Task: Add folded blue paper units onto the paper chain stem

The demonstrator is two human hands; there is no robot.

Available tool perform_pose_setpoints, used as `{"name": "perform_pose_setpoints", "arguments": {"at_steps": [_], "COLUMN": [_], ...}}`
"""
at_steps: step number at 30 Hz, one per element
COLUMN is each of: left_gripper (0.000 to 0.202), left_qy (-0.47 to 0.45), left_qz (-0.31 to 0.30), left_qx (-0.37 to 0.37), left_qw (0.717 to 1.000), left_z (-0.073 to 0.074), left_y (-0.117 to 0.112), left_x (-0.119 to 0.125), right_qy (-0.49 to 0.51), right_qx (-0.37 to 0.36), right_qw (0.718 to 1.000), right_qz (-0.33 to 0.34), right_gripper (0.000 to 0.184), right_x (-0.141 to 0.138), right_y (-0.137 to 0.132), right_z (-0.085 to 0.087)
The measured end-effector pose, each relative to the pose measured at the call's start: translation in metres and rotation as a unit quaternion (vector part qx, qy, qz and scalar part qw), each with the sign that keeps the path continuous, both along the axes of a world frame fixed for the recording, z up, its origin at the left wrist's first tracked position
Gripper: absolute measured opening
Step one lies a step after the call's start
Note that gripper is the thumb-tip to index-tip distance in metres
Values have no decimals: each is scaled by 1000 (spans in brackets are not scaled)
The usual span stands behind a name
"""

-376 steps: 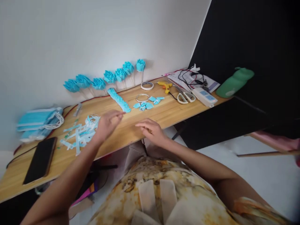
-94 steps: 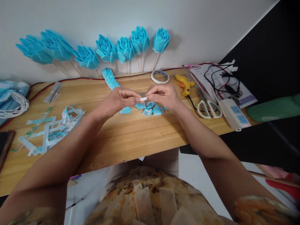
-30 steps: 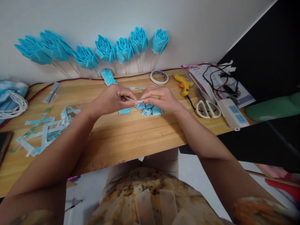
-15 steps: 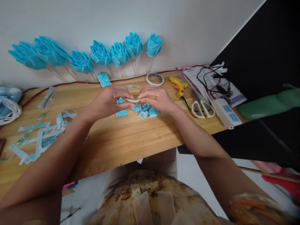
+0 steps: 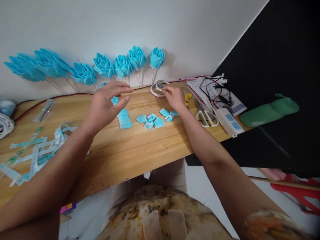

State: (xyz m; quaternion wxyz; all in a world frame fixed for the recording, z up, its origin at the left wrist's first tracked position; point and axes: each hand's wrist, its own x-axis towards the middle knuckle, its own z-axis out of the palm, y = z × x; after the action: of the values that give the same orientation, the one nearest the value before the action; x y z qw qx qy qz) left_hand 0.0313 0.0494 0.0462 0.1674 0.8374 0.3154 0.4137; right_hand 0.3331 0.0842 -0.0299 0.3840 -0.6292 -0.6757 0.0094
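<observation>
My right hand (image 5: 176,97) pinches a roll of white tape (image 5: 163,82) above a second tape roll (image 5: 153,92) that lies near the wall. My left hand (image 5: 106,101) hangs over the table with its fingers stretched out and nothing in them. Below it lies a light-blue strip with a zigzag edge (image 5: 124,120), partly covered by that hand. Several small cut blue petals (image 5: 159,122) are scattered between the two hands. Behind my right wrist a yellow glue gun (image 5: 187,96) is mostly hidden.
Blue felt flowers (image 5: 104,65) on sticks lean against the wall. Blue and white offcuts (image 5: 37,150) lie left. Scissors (image 5: 210,118), a power strip (image 5: 230,121), tangled cables (image 5: 217,88) and a green bottle (image 5: 270,111) line the right side.
My hands have moved apart. The right carried the tape roll back and right to the other roll; the left opened and moved left. The petals and blue strip are now uncovered.
</observation>
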Motion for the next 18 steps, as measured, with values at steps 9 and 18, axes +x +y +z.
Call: {"name": "perform_pose_setpoints", "arguments": {"at_steps": [9,18], "left_gripper": [19,21], "left_qy": [3,16], "left_qz": [-22,-38], "left_qx": [-13,-21], "left_qw": [1000,999], "left_z": [4,3], "left_y": [-1,-3], "left_x": [-2,-1], "right_qy": [-73,-104], "right_qx": [-55,-64], "right_qw": [996,992], "right_qz": [9,33], "right_gripper": [20,18], "right_x": [-7,-13], "right_y": [16,9], "right_z": [0,-1]}}
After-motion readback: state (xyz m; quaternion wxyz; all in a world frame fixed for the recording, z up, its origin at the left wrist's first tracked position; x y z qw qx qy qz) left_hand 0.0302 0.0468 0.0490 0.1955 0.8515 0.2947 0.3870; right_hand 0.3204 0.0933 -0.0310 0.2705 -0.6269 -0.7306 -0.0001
